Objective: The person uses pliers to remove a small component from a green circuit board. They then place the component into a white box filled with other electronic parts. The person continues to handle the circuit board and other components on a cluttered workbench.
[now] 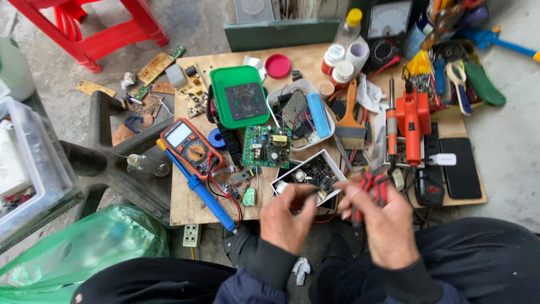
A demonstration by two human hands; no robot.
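My left hand (288, 217) hovers at the near edge of the wooden board (191, 202), fingers pinched together on something too small and blurred to make out. My right hand (382, 222) is closed around red-handled pliers (371, 186), whose jaws point up and left toward the left hand's fingertips. Just beyond both hands lies a small white box (311, 171) full of dark electronic parts. A green circuit board (266, 146) lies behind the box.
An orange multimeter (190, 147), blue desoldering pump (197, 186), green tray (241, 97), white tub of parts (304, 110), brush (351, 121), orange soldering gun (413, 121) and black phone (460, 167) crowd the board. A red stool (95, 25) stands far left, a green bag (84, 247) near left.
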